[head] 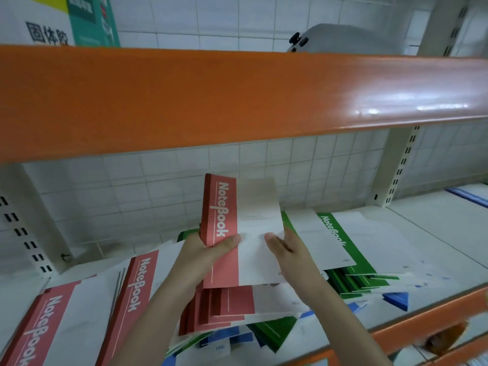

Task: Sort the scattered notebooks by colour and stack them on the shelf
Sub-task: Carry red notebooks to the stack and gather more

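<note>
1. Lower left of frame: two red notebooks [79, 318] lie flat on the white shelf [433, 233], "NoteBook" spines showing, side by side and overlapping.
2. Upper left, above the orange shelf beam [237, 101]: a white sign [34, 19] with dark characters and a teal box [92, 19].
3. Left hand [203, 256], centre: thumb on the front cover, fingers wrapped round the red spine edge of the held red notebook [237, 233]. The notebook is raised and tilted, top edge toward the tiled wall.
4. Below the held one, lower centre: a fanned stack of red notebooks [221, 310] sits on the pile.
5. Right hand [287, 249], just right of centre: thumb pressed on the white part of the same cover, fingers behind the right edge. Both hands grip that one notebook.
6. Right of the hands: green notebooks [340, 257] fanned on the shelf, more green and blue notebooks [396, 299] poking out under the pile toward the front edge.
7. Upper right, on top shelf: a grey object [343, 39] with black knobs, unclear what.
</note>
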A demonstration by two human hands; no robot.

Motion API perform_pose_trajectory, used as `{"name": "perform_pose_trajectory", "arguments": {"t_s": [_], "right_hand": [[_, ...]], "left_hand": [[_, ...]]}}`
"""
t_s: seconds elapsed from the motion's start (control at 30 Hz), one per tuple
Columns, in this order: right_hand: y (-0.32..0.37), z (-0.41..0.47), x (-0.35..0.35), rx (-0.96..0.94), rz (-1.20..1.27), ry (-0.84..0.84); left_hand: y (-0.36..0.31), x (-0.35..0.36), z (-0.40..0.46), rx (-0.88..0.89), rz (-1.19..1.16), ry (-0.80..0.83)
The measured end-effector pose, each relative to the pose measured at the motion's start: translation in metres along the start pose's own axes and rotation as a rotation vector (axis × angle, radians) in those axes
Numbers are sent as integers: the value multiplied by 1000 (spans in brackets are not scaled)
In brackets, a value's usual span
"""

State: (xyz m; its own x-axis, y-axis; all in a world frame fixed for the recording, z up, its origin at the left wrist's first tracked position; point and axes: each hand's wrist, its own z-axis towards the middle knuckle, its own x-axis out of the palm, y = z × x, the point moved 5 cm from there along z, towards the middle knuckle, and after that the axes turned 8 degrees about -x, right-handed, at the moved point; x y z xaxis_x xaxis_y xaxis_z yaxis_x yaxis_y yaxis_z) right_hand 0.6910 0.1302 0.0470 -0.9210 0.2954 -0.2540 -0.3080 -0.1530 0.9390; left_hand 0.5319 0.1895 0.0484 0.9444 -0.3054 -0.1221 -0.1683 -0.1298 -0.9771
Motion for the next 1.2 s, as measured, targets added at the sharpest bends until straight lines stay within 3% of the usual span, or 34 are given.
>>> {"name": "perform_pose_trajectory", "arguments": {"t_s": [0.2, 0.47, 0.73, 1.2], "right_hand": [[-8, -26, -33, 246, 148, -142], [-23, -68, -124, 355, 42, -508], [-40, -135, -240, 385, 113, -795], [-94, -235, -398, 376, 3, -982]], "left_hand": [[-10, 28, 0, -42, 65, -9], [-20, 129, -5, -76, 183, 236], [-29, 269, -29, -30, 192, 504], [-15, 470, -82, -52, 175, 724]]}}
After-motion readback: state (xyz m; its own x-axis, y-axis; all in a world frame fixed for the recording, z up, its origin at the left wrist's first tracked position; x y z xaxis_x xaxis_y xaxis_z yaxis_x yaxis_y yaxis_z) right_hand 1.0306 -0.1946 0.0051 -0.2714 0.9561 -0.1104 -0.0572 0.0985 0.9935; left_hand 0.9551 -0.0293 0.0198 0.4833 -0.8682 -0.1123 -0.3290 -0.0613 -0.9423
